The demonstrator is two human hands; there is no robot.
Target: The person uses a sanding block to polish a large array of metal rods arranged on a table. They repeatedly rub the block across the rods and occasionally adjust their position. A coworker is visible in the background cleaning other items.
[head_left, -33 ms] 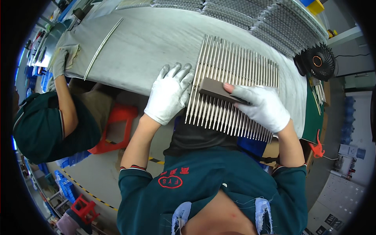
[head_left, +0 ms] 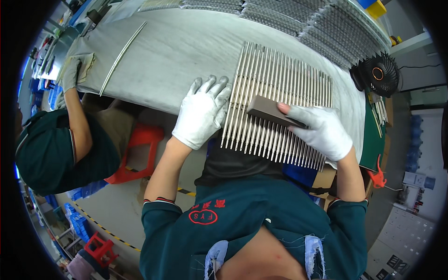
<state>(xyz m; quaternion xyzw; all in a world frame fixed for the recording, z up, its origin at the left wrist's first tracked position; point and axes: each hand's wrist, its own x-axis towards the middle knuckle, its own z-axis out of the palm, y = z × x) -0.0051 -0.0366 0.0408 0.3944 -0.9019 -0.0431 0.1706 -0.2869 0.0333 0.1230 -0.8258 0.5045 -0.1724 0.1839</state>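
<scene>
A row of slim shiny metal rods [head_left: 261, 70] lies side by side on the grey cloth-covered table [head_left: 172, 51], overhanging its near edge. My right hand [head_left: 324, 130], in a white glove with an uncovered fingertip, grips a brown rectangular block [head_left: 268, 111], which sits on top of the rods. My left hand [head_left: 201, 112], also gloved, lies flat with fingers stretched out at the left end of the row, its edge against the outermost rod.
Stacked trays of small parts [head_left: 336, 32] line the far side. At the right are a black fan [head_left: 377, 73] and a red air gun [head_left: 378, 176]. To the left, a person [head_left: 70, 149] sits by a red stool [head_left: 142, 149]; thin strips [head_left: 122, 58] lie on the table.
My right hand has slid the brown block a short way to the right and slightly nearer across the rods. My left hand has stayed in place.
</scene>
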